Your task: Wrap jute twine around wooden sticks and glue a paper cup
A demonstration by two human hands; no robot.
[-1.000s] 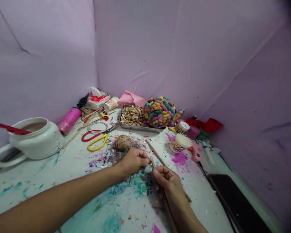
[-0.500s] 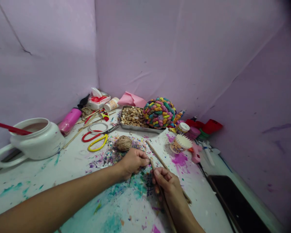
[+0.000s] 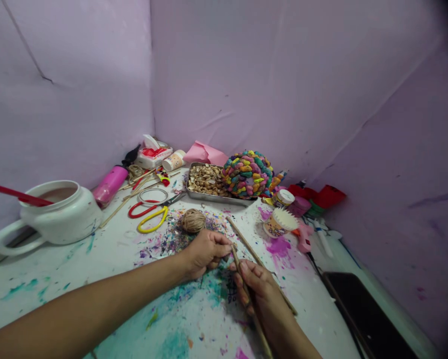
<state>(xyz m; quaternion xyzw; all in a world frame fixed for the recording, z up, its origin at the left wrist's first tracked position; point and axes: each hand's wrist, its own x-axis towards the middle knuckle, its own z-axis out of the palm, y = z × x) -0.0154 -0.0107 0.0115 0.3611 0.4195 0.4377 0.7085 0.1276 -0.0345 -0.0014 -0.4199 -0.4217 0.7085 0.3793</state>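
Pale lilac walls (image 3: 224,60) meet behind and beside a white surface (image 3: 314,324) spattered with teal, magenta and purple paint. A long, thin, brown wooden-looking stick (image 3: 260,333) slants up from the bottom edge of the view, its far tip at the left hand (image 3: 209,254). The right hand (image 3: 261,289) has its thumb and fingers closed around this stick below the tip; the left hand's fingers are pinched together right at the tip, though I cannot tell whether they grip the wood or something thin beside it. A second slender brown stick (image 3: 246,242) lies just to the right of the right hand. A round ball of tan twine (image 3: 193,221) sits just beyond the left hand, near scissors with red and yellow handles (image 3: 166,203). The front rim of a rectangular metal tray (image 3: 224,198) bounds the room ahead. A wide stretch of surface separates the left forearm (image 3: 108,299) from a white, handled pot (image 3: 65,222), and a narrower strip runs between the second stick and a black, rectangular phone (image 3: 362,304)
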